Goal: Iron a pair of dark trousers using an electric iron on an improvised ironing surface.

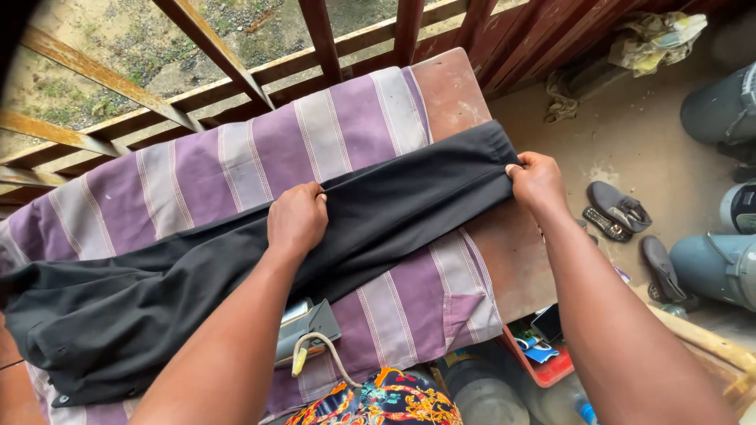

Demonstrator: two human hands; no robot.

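Garment work, head cam, looking down. Black trousers [236, 275] lie across the desk [449, 86] on a purple-and-grey striped cloth [197, 173], running from near-left corner diag. up toward the far-right edge.

Progress, as I judge it: one leg looks drawn out flat and fairly smooth btwn the two hands; the waist/upper part at near-left is bunched and creased, so that end is left to do. Iron [303, 330] w/ cord sits at the near edge, just behind the left forearm, not in either hand. I read that as straightening underway, pressing not yet begun.

Left hand [295, 220]: mid-desk, fingers curled shut, pinching the upper edge/seam of the leg. Right hand [537, 182]: at the right edge of the desk, fingers closed on the hem end, fabric looks taut btwn the two grips. So trousers are directly under and in both hands, hem at right, rest trailing left past the left hand.

Around: wooden railing [236, 79] beyond far edge; sandals [618, 211] on the floor to the right, well apart from the desk; grey containers [720, 267] farther right; red crate [543, 366] below the near-right corner.
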